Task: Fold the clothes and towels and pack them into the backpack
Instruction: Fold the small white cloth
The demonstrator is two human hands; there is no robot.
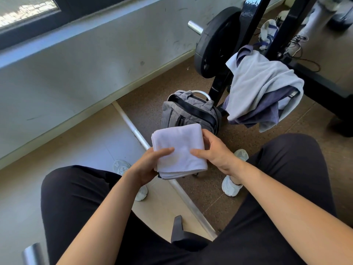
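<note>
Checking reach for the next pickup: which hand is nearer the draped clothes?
Right. The right hand holds the towel on the side toward the clothes; the left hand holds its far side.

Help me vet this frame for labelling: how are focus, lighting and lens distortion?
Head view: the towel, left hand and right hand are fairly sharp; daylight washes the towel's top pale and overexposes the window; the wide-angle lens bows the wall edges; the backpack sits in even light.

Bright daylight from window (28,10) top-left, soft shadows, wide-angle bending at edges, mostly sharp.
</note>
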